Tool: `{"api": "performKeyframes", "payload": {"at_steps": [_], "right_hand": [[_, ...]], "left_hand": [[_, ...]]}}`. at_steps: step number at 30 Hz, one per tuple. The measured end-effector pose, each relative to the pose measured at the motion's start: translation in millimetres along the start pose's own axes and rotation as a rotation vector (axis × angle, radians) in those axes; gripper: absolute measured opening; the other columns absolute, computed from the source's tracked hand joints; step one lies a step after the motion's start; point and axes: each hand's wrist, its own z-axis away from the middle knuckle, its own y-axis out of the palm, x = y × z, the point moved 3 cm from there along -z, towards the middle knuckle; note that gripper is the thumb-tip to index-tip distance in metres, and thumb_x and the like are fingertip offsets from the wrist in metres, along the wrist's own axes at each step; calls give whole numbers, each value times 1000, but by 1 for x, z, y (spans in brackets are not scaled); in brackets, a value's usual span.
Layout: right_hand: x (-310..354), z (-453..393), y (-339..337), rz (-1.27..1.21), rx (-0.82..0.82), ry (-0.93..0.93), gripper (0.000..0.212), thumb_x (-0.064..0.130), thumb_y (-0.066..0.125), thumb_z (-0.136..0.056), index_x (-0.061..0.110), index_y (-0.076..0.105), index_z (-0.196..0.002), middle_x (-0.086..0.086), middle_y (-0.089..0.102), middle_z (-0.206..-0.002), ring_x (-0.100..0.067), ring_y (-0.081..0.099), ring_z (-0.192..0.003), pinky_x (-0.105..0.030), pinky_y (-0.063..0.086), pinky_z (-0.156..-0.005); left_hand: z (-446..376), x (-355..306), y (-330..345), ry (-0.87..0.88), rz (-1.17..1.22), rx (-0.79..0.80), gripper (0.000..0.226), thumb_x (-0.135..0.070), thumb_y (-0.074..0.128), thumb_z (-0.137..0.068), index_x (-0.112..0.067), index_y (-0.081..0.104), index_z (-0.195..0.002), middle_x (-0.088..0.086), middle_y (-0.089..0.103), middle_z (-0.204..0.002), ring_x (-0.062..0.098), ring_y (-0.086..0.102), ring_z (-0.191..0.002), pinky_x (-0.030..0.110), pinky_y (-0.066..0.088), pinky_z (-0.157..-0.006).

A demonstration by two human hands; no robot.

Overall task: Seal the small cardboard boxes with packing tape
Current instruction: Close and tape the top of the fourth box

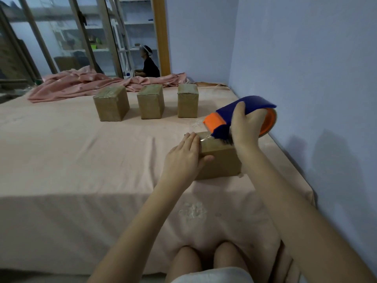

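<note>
Sealing the near cardboard box (220,160), which sits on the pink-sheeted bed (81,160) just in front of our knees, we steady it with the left hand (183,158): its grip is spread flat over the box's left top edge, thumb wrapped onto the front face. The right hand (244,125) has its grip closed around the blue-and-orange tape dispenser (240,117), whose cutting end touches the box top near the left fingertips. We judge the box light and fairly stiff, with walls that would dent under hard pressure, so it is best held by pressing down on top or by clasping opposite side faces; left unbraced, it would likely slide on the soft sheet. The dispenser looks rigid, with a toothed blade to keep clear of. Three more small boxes (151,103) stand in a row farther back, well apart from the working box, their tops glossy as if already taped. No brand, label or legible writing shows on any box or on the dispenser.
</note>
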Motion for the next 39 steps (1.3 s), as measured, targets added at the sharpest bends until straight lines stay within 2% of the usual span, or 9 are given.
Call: {"api": "performKeyframes", "payload": {"at_steps": [3, 7, 10, 18, 25, 28, 30, 34, 39], "right_hand": [[21, -31, -30, -15, -164, -92, 43, 18, 50, -91, -2, 36, -126, -6, 53, -117, -13, 57, -100, -8, 47, -76], [23, -45, -53, 156, -127, -249, 44, 21, 50, -91, -3, 36, -125, 3, 48, -105, -3, 51, -87, 3, 38, -62], [12, -36, -51, 268, -101, -301, 43, 22, 50, -93, -7, 37, -122, -8, 54, -108, -10, 51, -86, 3, 37, -58], [0, -17, -42, 400, -56, -329, 48, 24, 53, -92, -2, 33, -126, -16, 58, -115, -24, 60, -95, -25, 49, -68], [-2, -2, -15, 451, -2, -352, 48, 24, 54, -91, 0, 33, -127, -14, 60, -111, -23, 62, -92, -29, 53, -67], [-3, 2, -9, 483, -7, -352, 51, 26, 54, -91, 0, 32, -130, -14, 59, -116, -23, 61, -96, -25, 52, -67], [-2, 4, -7, 521, -10, -370, 53, 27, 55, -91, 0, 31, -131, -15, 58, -119, -25, 61, -98, -27, 53, -69], [1, 10, -4, 530, 4, -406, 53, 27, 56, -90, 1, 33, -129, -15, 57, -119, -25, 60, -99, -29, 54, -70], [1, 9, -6, 549, 12, -391, 53, 27, 56, -91, 1, 33, -130, -15, 56, -122, -24, 60, -102, -30, 55, -73]], "left_hand": [[1, 8, -3, -14, 35, -8, 72, -59, 33, -92, -13, 25, -148, 1, 23, -156, 14, 18, -144, 29, 29, -107], [-1, 1, -3, 29, 11, 13, 73, -59, 34, -93, -12, 24, -148, 3, 23, -156, 16, 17, -144, 30, 26, -110], [-2, 3, -3, 45, -8, 9, 73, -60, 31, -92, -14, 23, -148, 2, 22, -156, 15, 17, -144, 29, 24, -110], [3, 14, -6, 59, -71, 33, 75, -61, 29, -92, -16, 19, -150, -1, 19, -157, 13, 15, -145, 28, 16, -113], [3, 43, -24, -21, 17, 72, 81, -68, 44, -84, -20, 25, -146, 0, 36, -150, 16, 33, -137, 31, 21, -112], [-9, 27, -22, 41, -93, 91, 95, -76, 31, -82, -14, 10, -151, 6, 17, -157, 18, 11, -145, 34, 1, -116], [-14, 14, -14, 82, -121, 122, 94, -76, 29, -83, -14, 10, -151, 6, 9, -159, 18, 4, -146, 32, -5, -114], [-8, 18, -9, 42, -83, 116, 86, -76, 30, -81, -27, 15, -151, 2, 14, -158, 18, 11, -146, 33, 11, -116], [-8, 9, -12, 39, -135, 182, 82, -72, 28, -85, -26, 10, -151, 7, 10, -159, 25, 8, -146, 37, 10, -116]]}}
